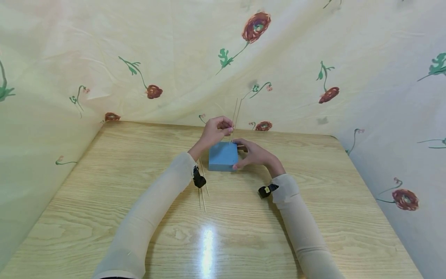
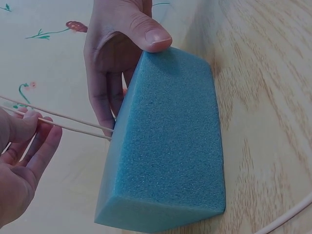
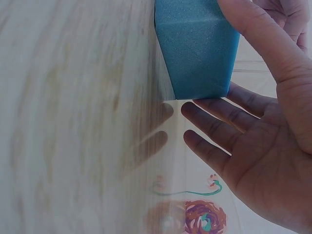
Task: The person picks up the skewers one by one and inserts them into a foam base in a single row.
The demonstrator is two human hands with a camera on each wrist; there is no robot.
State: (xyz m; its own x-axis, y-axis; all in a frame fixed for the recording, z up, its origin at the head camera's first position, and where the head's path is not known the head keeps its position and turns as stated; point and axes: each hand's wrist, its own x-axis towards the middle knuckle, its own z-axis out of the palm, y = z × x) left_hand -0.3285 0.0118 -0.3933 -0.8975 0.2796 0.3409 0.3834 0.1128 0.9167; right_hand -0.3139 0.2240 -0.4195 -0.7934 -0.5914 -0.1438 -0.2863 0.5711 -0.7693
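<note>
Pale paired sticks [image 2: 78, 119], nearly upright

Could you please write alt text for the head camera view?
The left hand pinches one of two thin sticks rising at the far edge of a blue foam block, while the right hand grips the block's side. More sticks lie on the wooden table.

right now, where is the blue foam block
In the head view, the blue foam block sits on the wooden table near the picture's middle, with the right hand gripping its right side and the left hand near its far edge.
</note>
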